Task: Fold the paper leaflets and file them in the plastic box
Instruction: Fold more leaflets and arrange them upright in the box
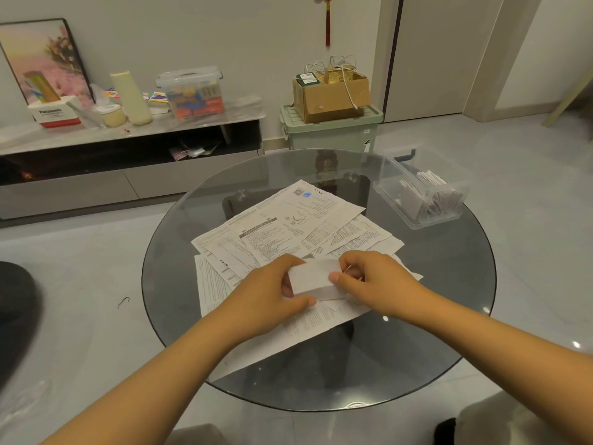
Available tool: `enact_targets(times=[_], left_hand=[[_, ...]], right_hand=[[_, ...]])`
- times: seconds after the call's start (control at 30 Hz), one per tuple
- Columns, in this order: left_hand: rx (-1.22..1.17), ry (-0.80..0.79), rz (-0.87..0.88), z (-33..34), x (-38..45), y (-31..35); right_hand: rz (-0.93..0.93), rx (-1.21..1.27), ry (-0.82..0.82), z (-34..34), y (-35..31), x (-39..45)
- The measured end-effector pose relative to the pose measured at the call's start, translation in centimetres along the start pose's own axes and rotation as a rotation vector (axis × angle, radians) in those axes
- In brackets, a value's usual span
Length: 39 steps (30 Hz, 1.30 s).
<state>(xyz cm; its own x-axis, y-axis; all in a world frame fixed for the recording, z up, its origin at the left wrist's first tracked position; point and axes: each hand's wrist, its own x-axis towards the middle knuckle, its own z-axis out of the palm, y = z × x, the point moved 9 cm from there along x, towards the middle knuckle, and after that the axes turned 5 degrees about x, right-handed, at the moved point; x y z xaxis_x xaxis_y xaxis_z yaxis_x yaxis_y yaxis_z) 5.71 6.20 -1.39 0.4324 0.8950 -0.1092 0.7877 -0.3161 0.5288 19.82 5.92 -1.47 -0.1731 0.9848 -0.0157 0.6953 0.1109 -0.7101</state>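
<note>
A small folded white leaflet (pixel 313 279) is held just above the spread of papers in the middle of the round glass table (pixel 433 348). My left hand (pixel 272 284) grips its left end, thumb below and fingers curled over the top. My right hand (pixel 369 277) pinches its right end with thumb and fingers. Several unfolded printed leaflets (pixel 288 226) lie fanned out under and beyond my hands. The clear plastic box (pixel 420 191) stands open at the table's far right, with several folded leaflets upright inside it.
A low TV cabinet (pixel 128 136) along the wall carries a lidded plastic box, a cream roll and a tissue box. A green storage bin (pixel 330 130) with a cardboard box on top stands behind the table. A dark seat edge (pixel 16 316) sits at left.
</note>
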Motion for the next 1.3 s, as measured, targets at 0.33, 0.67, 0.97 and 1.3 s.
enact_targets(times=[0.33, 0.67, 0.97, 1.3], left_hand=[[0.005, 0.141, -0.080, 0.0, 1.4, -0.7], [0.347, 0.063, 0.188, 1.0, 1.6, 0.9], [0.358, 0.101, 0.248, 0.4, 1.2, 2.3], [0.220, 0.084, 0.080, 0.6, 1.9, 0.7]], right_hand=[[0.097, 0.005, 0.060, 0.3, 0.9, 0.4], [-0.162, -0.303, 0.034, 0.9, -0.7, 0.2], [-0.176, -0.345, 0.057, 0.4, -1.1, -0.1], [-0.044, -0.236, 0.081, 0.3, -0.1, 0.5]])
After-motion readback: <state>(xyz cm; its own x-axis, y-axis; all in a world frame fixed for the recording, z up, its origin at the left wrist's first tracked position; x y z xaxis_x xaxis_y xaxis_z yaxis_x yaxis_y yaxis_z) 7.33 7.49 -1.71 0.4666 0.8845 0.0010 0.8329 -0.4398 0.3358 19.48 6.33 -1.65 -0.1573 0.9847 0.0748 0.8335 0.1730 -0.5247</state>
